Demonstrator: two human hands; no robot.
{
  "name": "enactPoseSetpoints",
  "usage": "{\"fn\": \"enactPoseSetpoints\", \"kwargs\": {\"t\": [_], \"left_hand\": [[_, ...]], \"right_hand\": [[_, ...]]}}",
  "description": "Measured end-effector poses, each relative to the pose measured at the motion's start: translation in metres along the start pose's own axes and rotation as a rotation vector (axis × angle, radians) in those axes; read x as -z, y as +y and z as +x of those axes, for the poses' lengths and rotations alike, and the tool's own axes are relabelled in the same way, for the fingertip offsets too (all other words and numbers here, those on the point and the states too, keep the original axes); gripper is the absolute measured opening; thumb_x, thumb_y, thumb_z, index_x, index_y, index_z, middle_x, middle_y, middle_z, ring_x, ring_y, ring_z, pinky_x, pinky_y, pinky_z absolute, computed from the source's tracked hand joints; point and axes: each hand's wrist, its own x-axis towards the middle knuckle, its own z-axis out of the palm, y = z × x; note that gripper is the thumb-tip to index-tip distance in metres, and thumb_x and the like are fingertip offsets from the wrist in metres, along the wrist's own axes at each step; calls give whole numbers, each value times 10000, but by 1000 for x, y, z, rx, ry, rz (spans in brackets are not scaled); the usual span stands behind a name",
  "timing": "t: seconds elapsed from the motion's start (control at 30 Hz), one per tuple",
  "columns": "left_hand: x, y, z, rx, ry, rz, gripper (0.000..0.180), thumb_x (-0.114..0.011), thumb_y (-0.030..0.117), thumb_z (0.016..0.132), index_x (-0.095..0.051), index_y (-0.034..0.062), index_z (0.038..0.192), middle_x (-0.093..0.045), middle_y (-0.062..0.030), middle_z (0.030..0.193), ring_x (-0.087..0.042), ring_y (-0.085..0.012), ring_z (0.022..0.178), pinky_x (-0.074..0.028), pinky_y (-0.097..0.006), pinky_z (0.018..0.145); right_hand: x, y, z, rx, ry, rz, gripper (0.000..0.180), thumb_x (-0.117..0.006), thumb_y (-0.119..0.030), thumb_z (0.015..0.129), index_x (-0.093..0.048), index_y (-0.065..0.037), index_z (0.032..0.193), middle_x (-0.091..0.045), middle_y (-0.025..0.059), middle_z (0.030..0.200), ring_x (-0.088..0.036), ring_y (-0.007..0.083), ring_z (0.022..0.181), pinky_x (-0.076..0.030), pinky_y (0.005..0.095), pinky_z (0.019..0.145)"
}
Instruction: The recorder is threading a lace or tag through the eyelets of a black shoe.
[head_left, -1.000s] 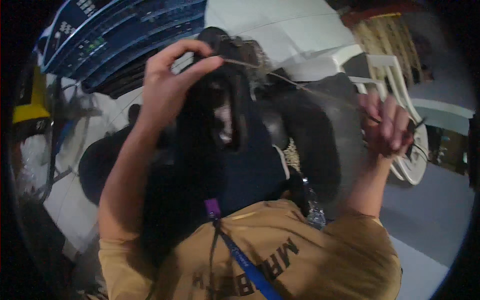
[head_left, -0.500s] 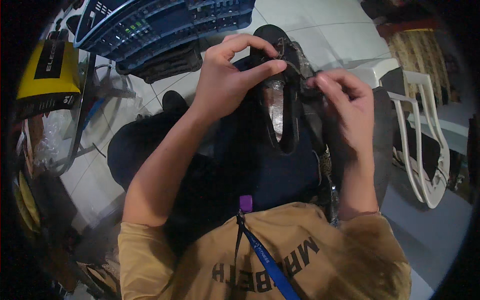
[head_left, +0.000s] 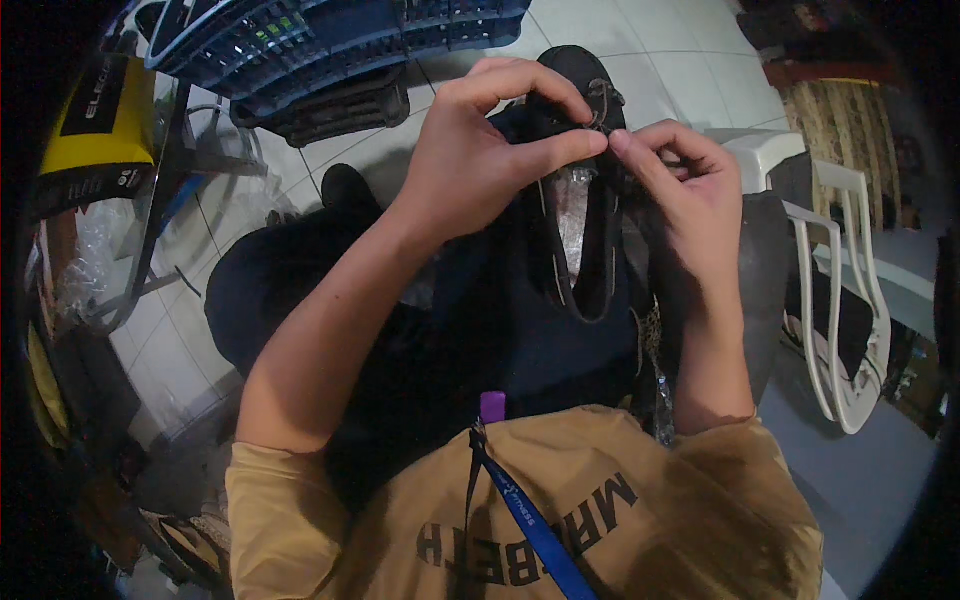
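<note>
- Far left, the yellow-and-black package (head_left: 115,125) shows whole enough now; a second ago only a strip of it came into view. I take that as my head turning, so it changes nothing for the work.
- The blue crate (head_left: 345,50) sits further right in my view than a second ago, probably from the same turn.
- My left grip (head_left: 480,150) has stayed at the front of the shoe, thumb and index finger pinching the thin lace (head_left: 602,100).
- The black shoe (head_left: 617,250) lies over my dark trousers (head_left: 480,300), toe pointing away from me, its silvery inside (head_left: 572,215) showing between the sides.
- My right grip (head_left: 690,185) has changed most: a second ago it was far out to the right with the lace stretched across; now its thumb meets the left thumb's tip. Its fingers are curled in, but I cannot tell whether lace is between them.
- So, I judge, the long pull has given way to close fingertip work at the shoe's front.
- Right of that, the white chair (head_left: 852,300) stands apart, untouched.
</note>
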Motion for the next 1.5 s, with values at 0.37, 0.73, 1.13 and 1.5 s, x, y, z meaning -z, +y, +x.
{"fn": "enactPoseSetpoints", "kwargs": {"t": [0.37, 0.73, 1.13, 1.5], "left_hand": [[0, -3, 0, -45, -13, -16, 216, -934, 63, 844, -790, 28, 1000, -777, -68, 1080, -714, -200, 1116, -529, -358, 1037], [5, -5, 2, -49, -60, -69, 145, -858, 58, 923, -802, 19, 1051, -791, -75, 1113, -701, -193, 1159, -504, -364, 1084], [6, -2, 3, 1, -51, -68, 189, -867, 63, 921, -800, 16, 1092, -786, -58, 1130, -703, -163, 1130, -512, -332, 1061], [6, -1, 3, -7, -76, -53, 199, -863, 97, 935, -795, 23, 1106, -786, -47, 1119, -707, -150, 1107, -521, -317, 1040]], "right_hand": [[-2, 4, 10, 73, -37, -5, 144, -876, -179, 973, -842, -40, 956, -599, -115, 738, -420, -24, 656, -263, 209, 574], [-2, -2, 6, 29, -31, -38, 148, -861, -173, 991, -834, -28, 998, -601, -121, 744, -434, -25, 660, -275, 203, 571], [1, -7, 9, 91, -33, -54, 145, -857, -170, 995, -825, -30, 980, -610, -116, 757, -436, -29, 666, -276, 201, 568], [-5, -4, 11, 105, 18, -17, 136, -844, -141, 1000, -803, -20, 952, -599, -103, 762, -428, -22, 661, -278, 206, 565]]}}
